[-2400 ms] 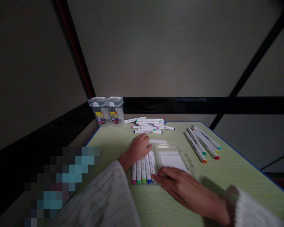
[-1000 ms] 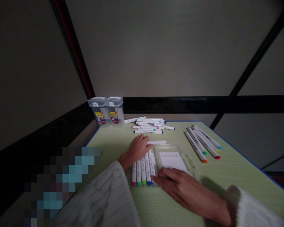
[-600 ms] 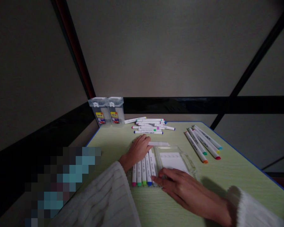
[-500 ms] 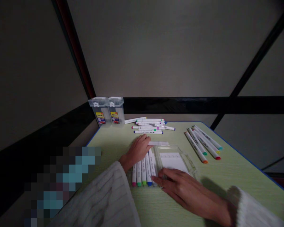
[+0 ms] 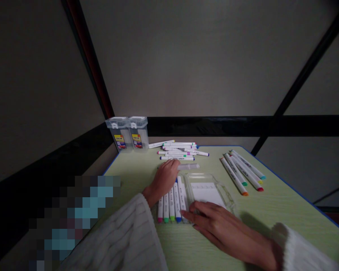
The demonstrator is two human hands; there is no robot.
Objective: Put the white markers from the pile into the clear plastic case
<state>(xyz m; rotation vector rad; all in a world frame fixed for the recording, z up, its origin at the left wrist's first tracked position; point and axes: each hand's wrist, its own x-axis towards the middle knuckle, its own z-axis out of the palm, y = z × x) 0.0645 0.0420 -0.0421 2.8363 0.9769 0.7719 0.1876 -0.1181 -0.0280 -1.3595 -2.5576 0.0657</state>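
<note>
My left hand (image 5: 166, 177) is closed around a pale, whitish marker (image 5: 188, 166), raised over the far end of an open clear plastic case (image 5: 199, 175). The marker lies crosswise; fingers cover its middle. Several white markers (image 5: 172, 203) lie side by side in the case's left half, with pink, green, lime and blue ends toward me. My left hand and sleeve hide part of them. At the case's near edge, my right hand (image 5: 211, 222) grips the case, its fingertips by the rightmost marker, which has a greyish end. A white card (image 5: 206, 191) shows in the case's right half.
Several loose markers (image 5: 180, 148) lie in a pile at the table's back. More markers (image 5: 241, 171) lie fanned on the right. Two lidded clear containers (image 5: 127, 133) stand at the back left corner. The light green table (image 5: 282, 199) has a blue edge near the walls.
My left hand has lifted the pale marker slightly and moved it away from me, off the far end of the case. My right hand and the other markers have stayed put.
</note>
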